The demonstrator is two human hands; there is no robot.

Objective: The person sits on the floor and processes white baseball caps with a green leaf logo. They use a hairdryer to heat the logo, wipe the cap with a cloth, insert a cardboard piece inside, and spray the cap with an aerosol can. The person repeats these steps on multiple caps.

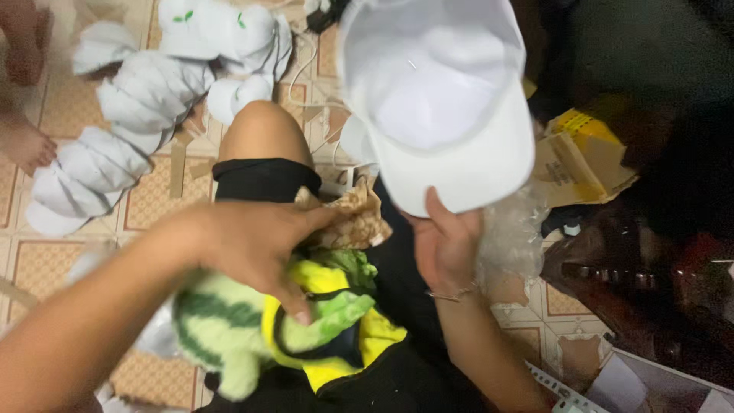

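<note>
White cap (440, 99), held upside down in the right hand (447, 245): the thumb presses on the front edge of the brim while the remaining fingers pass beneath it, out of sight, so the grip is a pinch closed on the brim alone. From that pinch the cap extends directly away from the wearer, brim nearest the palm and the hollow crown beyond, its open inner side turned up toward the camera; the long axis therefore runs from the right hand toward the top of the view. A thin bracelet circles the right wrist.

Left hand (256, 248), lying lower and to the left, over the lap: its fingers curl down around crumpled brown paper (352, 218) and rest on a green striped plush toy (252, 325) with yellow parts, which sits on the black shorts. These fingers are closed on the paper and toy and are apart from the cap; the paper lies just beside the right thumb, between the two hands. The right hand is thus the only one in contact with the cap, and the left is the nearer of the two to the plush toy.

Beyond the hands, a row of stacked white caps (115, 138) lies on the tiled floor (46, 260) past the bare knee, well apart from the held cap. Torn cardboard (585, 157) and clear plastic wrapping (512, 229) lie to the right of the brim. Another person's bare foot shows at the upper left edge.
</note>
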